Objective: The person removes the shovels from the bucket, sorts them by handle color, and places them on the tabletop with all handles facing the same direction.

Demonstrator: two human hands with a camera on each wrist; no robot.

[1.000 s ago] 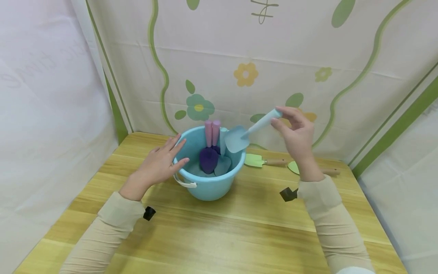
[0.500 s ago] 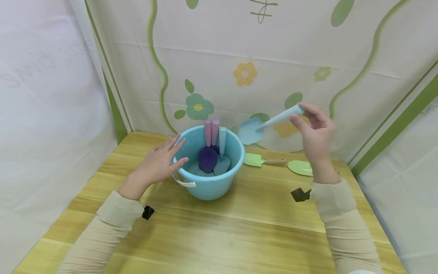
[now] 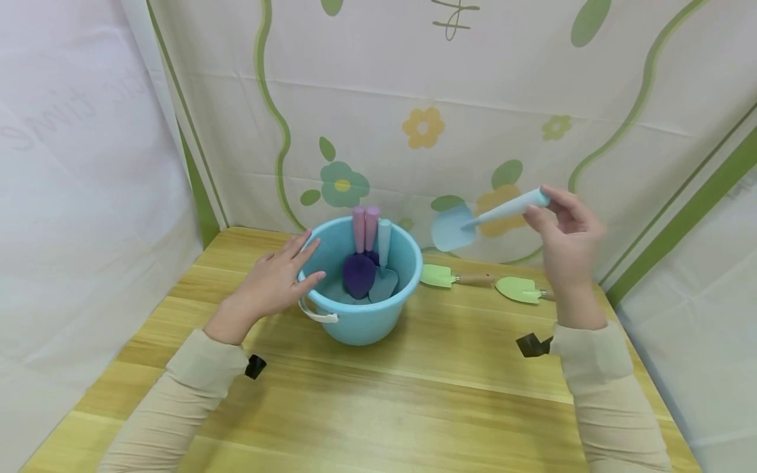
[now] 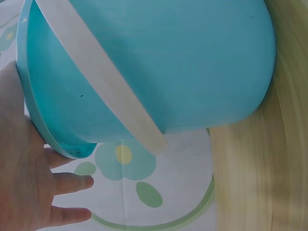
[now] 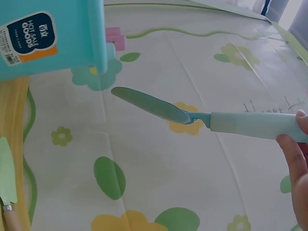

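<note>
The light-blue trowel [image 3: 503, 209] is hanging in the air to the right of the bucket, its blade pointing left and dipping slightly; you are pinching the end of its handle with the thumb and fingers of your right hand [image 3: 569, 253]. Nearest you, beige sleeves [image 3: 207, 361] are reaching over a wood-grain table [image 3: 378, 420], a small black device [image 3: 255, 366] showing at each cuff. Your left hand [image 3: 269, 282] is resting at the light-blue bucket [image 3: 361, 325], fingers spread and extended around the rim, while a white bail [image 3: 324, 319] is hanging below. In the right wrist view, the bucket is showing a dark-blue label [image 5: 32, 34] with an orange strip and a barcode; "GOODS" is reading clearly, the word above it less so. Inside, two pink-handled tools [image 3: 359, 230] and a blue tool [image 3: 384, 236] are leaning upright. Beyond, two green trowels are lying on the table: the first [image 3: 437, 276] is sitting just beside the bucket, and your right wrist is blocking part of the handle of the second [image 3: 518, 290]. Farthest off, a flower-printed cloth [image 3: 355, 79] is hanging behind everything; pale lettering is marking the left-hand cloth [image 3: 71, 230], too faint for a sure reading.
</note>
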